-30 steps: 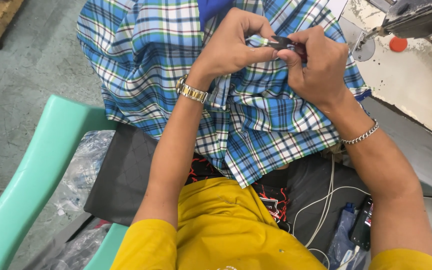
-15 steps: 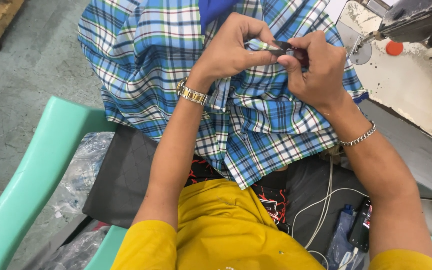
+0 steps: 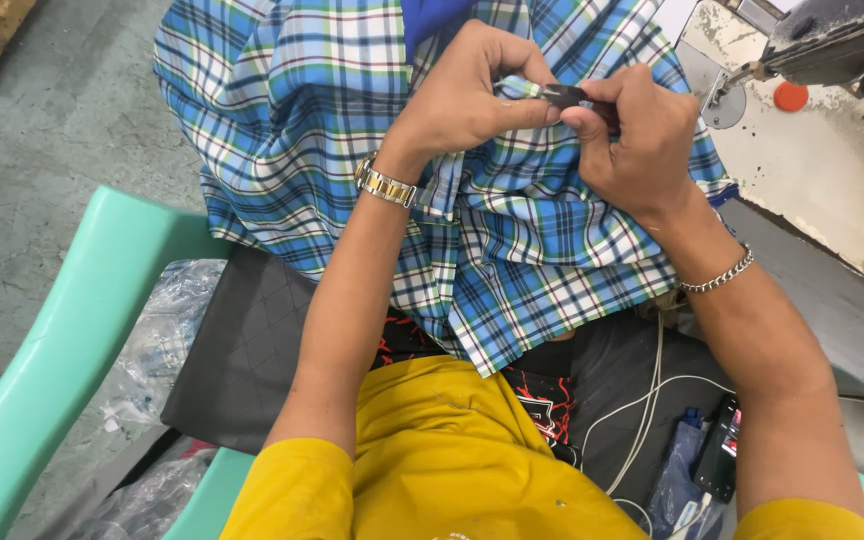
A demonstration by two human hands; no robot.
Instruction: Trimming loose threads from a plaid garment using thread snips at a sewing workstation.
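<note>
Garment of blue plaid cloth point(image 3: 512, 250) lay over lap, left hand point(image 3: 462, 95) pinching a fold, right hand point(image 3: 632, 130) gripping small dark tool point(image 3: 564, 95) against it; work apparently unfinished.

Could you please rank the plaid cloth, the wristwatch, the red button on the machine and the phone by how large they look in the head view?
1. Plaid cloth
2. Phone
3. Wristwatch and red button: alike, no ranking.

phone point(image 3: 720, 463): lower right of frame, dark slab, narrow lit screen edge | plastic bags point(image 3: 157, 345): lower left, clear, crumpled beside green chair | blue packet point(image 3: 679, 475): lower right, just left of phone
</note>
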